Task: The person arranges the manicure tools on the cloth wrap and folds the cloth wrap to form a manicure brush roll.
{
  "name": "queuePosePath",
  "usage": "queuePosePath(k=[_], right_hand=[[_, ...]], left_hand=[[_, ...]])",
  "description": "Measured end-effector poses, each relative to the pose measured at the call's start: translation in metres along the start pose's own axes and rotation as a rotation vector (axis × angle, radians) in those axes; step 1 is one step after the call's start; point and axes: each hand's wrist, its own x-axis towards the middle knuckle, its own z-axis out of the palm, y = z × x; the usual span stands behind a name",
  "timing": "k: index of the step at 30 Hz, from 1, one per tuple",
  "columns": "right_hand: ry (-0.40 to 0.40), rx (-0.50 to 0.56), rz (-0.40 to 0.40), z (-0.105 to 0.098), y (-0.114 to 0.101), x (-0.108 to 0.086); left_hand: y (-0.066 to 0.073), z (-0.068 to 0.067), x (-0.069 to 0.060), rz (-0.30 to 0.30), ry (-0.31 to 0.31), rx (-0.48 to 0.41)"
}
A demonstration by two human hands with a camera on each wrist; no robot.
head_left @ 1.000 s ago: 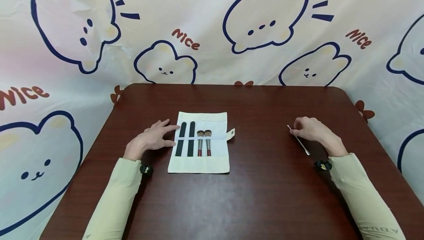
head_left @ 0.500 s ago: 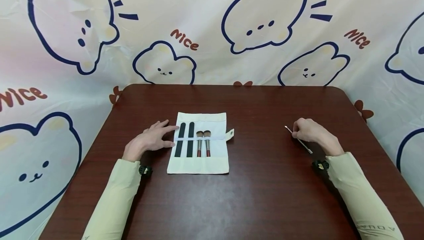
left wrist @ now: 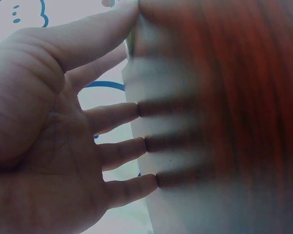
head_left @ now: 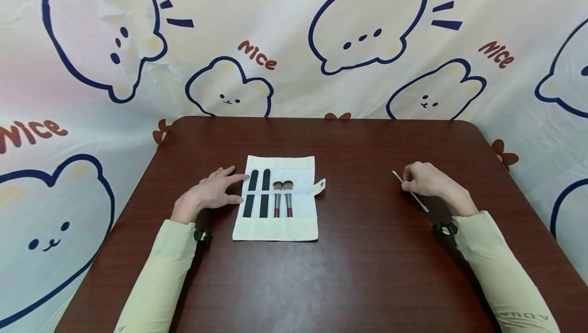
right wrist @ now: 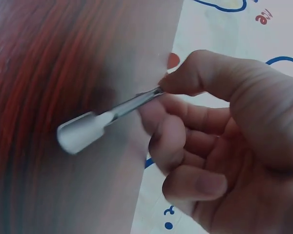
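Observation:
A white roll-up fabric case lies unfolded on the table. Under its band sit two black nail files, a left one and a right one, beside two makeup brushes with red handle ends. My left hand rests at the case's left edge, thumb and index fingertip touching it; the left wrist view shows the fingers straight and the palm bare. Well to the right, my right hand pinches a slim metal cuticle pusher between thumb and fingers, its flat spoon-like end pointing away from the palm.
The case's fastening strap sticks out from its right side. Brown wooden tabletop extends between the hands. A patterned cloth hangs behind the table and along both sides.
The cuticle pusher has shifted slightly within my right hand's pinch, its far tip now farther left. My left hand and the case have stayed in place.

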Motion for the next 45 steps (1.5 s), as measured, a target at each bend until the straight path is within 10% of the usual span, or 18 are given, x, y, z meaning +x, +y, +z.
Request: queuePosePath(k=[23,45], right_hand=[[0.235,0.154,-0.146,-0.009,-0.040,0.029],[0.359,0.477,-0.230,-0.011,-0.125,0.074]], left_hand=[[0.001,-0.002,0.004,0.005,0.009,0.018],[-0.003,0.001,0.000,0.016,0.011,-0.009]])
